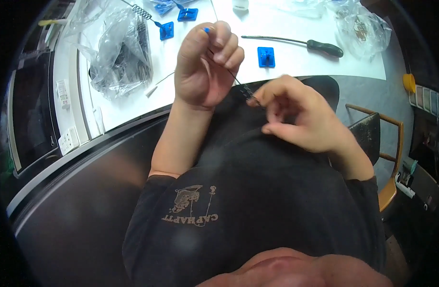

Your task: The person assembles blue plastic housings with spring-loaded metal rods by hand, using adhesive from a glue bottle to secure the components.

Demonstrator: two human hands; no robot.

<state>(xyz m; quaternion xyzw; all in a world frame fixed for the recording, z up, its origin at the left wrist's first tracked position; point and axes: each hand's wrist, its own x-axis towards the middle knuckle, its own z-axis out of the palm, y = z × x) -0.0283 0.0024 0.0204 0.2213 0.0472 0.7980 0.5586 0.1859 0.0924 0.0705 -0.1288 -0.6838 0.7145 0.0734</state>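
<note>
My left hand (pixel 205 62) is raised over the near edge of the white table, its fingers closed on a thin dark wire. A small blue tip (pixel 206 30) shows between the thumb and forefinger. From the palm the wire (pixel 234 76) slants down to the right, ending in a cluster of small dark pieces (pixel 247 92). My right hand (pixel 305 115) is beside that cluster; its forefinger is close to or touching it, while the thumb stands apart. Just beyond the hands, a square blue plastic piece (pixel 266 57) with a raised middle lies on the table.
A green-handled screwdriver (pixel 324 48) lies at the right of the table (pixel 296 67), near a clear plastic bag (pixel 363 31). Another bag (pixel 121 60) holds dark parts on the left. More blue pieces (pixel 166 30) and a coiled cord (pixel 142 12) lie behind. A chair (pixel 399 143) stands right.
</note>
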